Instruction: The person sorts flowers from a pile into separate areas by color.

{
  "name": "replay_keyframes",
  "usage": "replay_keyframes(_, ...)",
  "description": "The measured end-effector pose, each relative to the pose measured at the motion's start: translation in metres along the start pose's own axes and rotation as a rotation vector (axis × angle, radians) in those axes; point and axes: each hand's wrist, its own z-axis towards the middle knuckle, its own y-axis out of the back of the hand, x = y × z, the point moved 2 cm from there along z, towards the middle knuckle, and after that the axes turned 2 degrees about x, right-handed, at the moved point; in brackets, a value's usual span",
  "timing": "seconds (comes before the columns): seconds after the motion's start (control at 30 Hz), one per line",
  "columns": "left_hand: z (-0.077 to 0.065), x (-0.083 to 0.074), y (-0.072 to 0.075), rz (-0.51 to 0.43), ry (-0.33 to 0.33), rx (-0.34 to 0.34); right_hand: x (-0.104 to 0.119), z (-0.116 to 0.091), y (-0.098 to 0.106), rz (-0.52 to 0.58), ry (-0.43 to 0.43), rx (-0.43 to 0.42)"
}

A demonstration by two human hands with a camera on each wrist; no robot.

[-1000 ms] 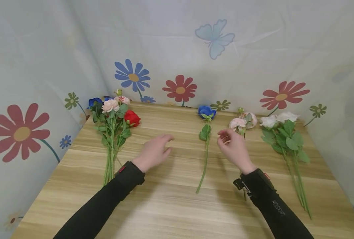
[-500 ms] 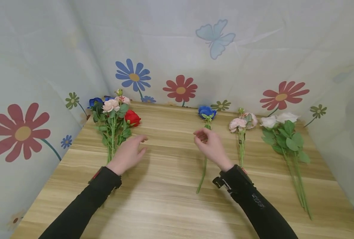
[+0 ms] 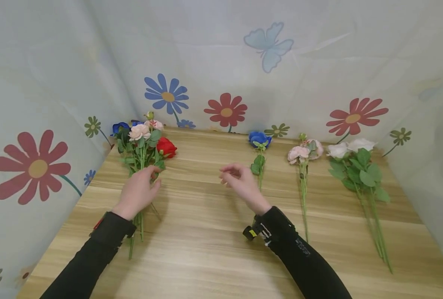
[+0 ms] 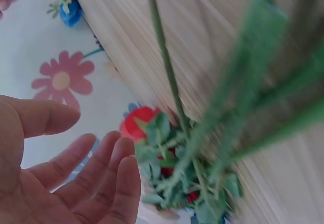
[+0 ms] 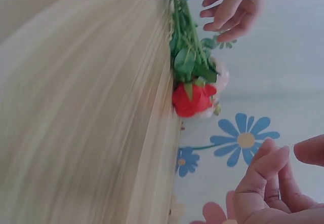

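My left hand hovers above the stems of a mixed bunch of artificial flowers, fingers relaxed and thumb apart. In that bunch are a red rose, a pale pink rose and blue roses. The left wrist view shows the palm with nothing in it, beside green stems. My right hand is over the middle of the table with loosely bent fingers and holds nothing. Just right of it lies a single blue rose, its lower stem partly hidden by the right wrist.
Pink flowers lie right of the blue rose, stems toward me. Farther right is a bunch of white roses with broad leaves. Behind the wooden table hangs a flower-printed curtain.
Both hands have moved left. The left hand has come over the stems of the mixed bunch; the right hand has passed from the pink flowers across the blue rose. The flowers have stayed put.
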Motion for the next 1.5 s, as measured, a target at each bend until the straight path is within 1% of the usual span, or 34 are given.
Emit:
replay_keyframes(0.13, -0.001, 0.011, 0.008, -0.01, 0.053, 0.003, 0.001, 0.002, -0.012, 0.08, -0.061, 0.02)
replay_keyframes(0.33, 0.004, 0.027, 0.015, -0.023, 0.116, 0.017, 0.0, 0.002, -0.022, 0.159, -0.097, 0.054)
replay_keyframes(0.43, 0.008, 0.031, 0.016, -0.027, 0.145, 0.041, 0.0, 0.001, -0.025, 0.177, -0.102, 0.063)
replay_keyframes(0.57, 0.011, 0.035, 0.016, -0.028, 0.18, 0.09, -0.001, 0.0, -0.027, 0.196, -0.103, 0.065)
replay_keyframes(0.77, 0.007, 0.038, 0.014, 0.016, 0.193, 0.119, -0.003, 0.0, -0.028, 0.206, -0.109, 0.064)
replay_keyframes(0.93, 0.001, 0.04, 0.012, 0.031, 0.226, 0.178, -0.002, -0.001, -0.03, 0.195, -0.114, 0.068)
replay_keyframes(1.03, -0.003, 0.042, 0.009, 0.036, 0.237, 0.198, -0.003, -0.001, -0.031, 0.195, -0.118, 0.074)
replay_keyframes(1.23, -0.008, 0.046, 0.006, 0.04, 0.221, 0.19, -0.006, 0.0, -0.031, 0.185, -0.119, 0.077)
replay_keyframes(1.5, -0.007, 0.044, 0.004, 0.041, 0.219, 0.195, -0.006, 0.0, -0.032, 0.171, -0.116, 0.084)
